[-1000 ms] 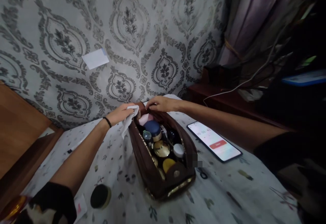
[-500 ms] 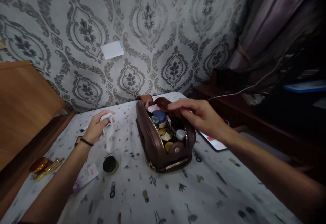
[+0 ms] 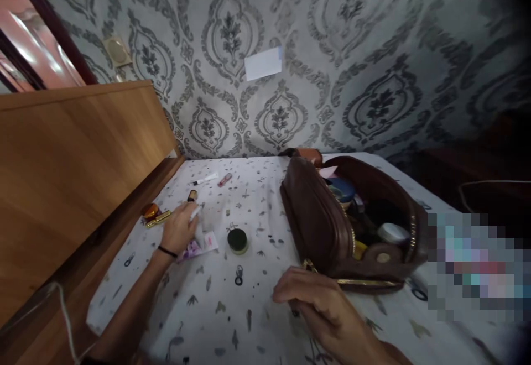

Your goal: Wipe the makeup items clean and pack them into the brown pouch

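Note:
My left hand (image 3: 179, 229) is closed on a limp white tissue-like piece (image 3: 194, 213), mostly hidden by the fingers. It hovers at a white and purple packet (image 3: 211, 240), partly covering it. To its right sits a round jar with a dark green lid (image 3: 237, 240). A gold tube (image 3: 158, 219), an amber round container (image 3: 150, 210) and a small black and gold item (image 3: 192, 195) lie just beyond the hand. My right hand (image 3: 321, 307), loosely curled with no object visible in it, is before the brown toiletry bag (image 3: 319, 215). The unzipped bag holds several jars.
A white tube (image 3: 206, 178) and a small pink tube (image 3: 224, 180) lie farther back on the patterned cloth (image 3: 257, 326). A wooden panel (image 3: 83, 177) borders the left side. Patterned wall (image 3: 249, 105) rises behind. A pixelated patch covers the right.
The view has turned left. My left hand has brought the white piece toward the packet. My right hand has left the bag's opening and come down in front of it, fingers more curled.

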Demonstrator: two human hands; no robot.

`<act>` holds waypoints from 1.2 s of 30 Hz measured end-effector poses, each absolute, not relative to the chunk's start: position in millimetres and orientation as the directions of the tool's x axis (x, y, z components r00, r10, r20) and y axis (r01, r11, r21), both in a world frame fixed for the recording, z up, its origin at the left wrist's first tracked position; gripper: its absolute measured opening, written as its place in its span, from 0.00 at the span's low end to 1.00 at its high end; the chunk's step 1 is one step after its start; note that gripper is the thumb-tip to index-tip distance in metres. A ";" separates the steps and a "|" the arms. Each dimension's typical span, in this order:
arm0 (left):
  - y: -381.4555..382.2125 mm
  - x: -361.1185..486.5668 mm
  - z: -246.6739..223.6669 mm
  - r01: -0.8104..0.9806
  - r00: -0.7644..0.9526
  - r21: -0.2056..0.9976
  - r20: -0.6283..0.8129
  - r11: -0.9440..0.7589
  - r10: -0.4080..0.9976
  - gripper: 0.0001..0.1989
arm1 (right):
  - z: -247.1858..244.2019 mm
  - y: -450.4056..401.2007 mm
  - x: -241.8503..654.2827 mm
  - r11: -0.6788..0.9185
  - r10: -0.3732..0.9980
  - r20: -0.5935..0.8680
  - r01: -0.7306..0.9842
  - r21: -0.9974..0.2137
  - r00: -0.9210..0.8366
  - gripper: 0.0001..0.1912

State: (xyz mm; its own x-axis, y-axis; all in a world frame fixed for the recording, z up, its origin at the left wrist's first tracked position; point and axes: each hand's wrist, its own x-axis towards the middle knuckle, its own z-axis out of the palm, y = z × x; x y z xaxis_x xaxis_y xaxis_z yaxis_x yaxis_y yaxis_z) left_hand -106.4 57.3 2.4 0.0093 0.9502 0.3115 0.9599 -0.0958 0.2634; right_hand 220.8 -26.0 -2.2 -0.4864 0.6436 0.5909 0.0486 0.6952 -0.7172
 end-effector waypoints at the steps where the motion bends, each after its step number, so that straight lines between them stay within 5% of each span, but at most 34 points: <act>1: 59.0 -119.2 6.7 0.973 -0.054 0.232 0.319 -0.023 0.946 0.17 | -7.6 -24.3 213.8 0.671 0.660 0.562 0.053 -0.740 -0.499 0.19; 8: 75.5 -206.4 22.2 0.897 -0.442 0.092 0.243 0.433 0.864 0.22 | -24.2 -8.3 175.1 0.274 0.822 0.204 0.055 -0.960 -0.532 0.19; 17: 82.9 -225.2 2.6 0.902 -0.431 0.100 0.147 0.420 0.890 0.26 | -70.2 4.8 156.6 0.076 0.910 0.075 -0.014 -0.997 -0.407 0.14; 22: 81.0 -210.0 -5.0 0.925 -0.350 0.231 0.213 0.301 0.912 0.22 | -74.5 2.4 157.7 0.134 0.907 0.122 0.003 -0.991 -0.402 0.16; 29: 76.8 -176.2 5.5 0.827 -0.283 0.560 0.340 0.049 0.897 0.18 | -71.3 2.1 160.7 0.119 0.896 0.128 -0.049 -0.992 -0.426 0.10; 33: 69.2 -137.0 18.1 0.679 -0.238 0.727 0.351 -0.103 0.905 0.21 | -66.1 1.1 161.0 0.031 0.908 0.069 -0.098 -0.995 -0.414 0.09; 36: 53.6 -92.6 22.3 0.581 -0.140 0.792 0.322 -0.186 0.936 0.19 | -57.8 -1.1 158.0 -0.111 0.907 0.008 -0.256 -0.960 -0.421 0.19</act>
State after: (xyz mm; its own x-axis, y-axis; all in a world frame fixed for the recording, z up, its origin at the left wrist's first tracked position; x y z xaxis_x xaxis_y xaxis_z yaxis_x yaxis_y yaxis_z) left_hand -92.6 53.6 22.3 -0.1400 0.9362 0.3223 0.5815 -0.1857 0.7921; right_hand 158.0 -1.1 -57.8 -0.4209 0.9071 0.0078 -0.2561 -0.1106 -0.9603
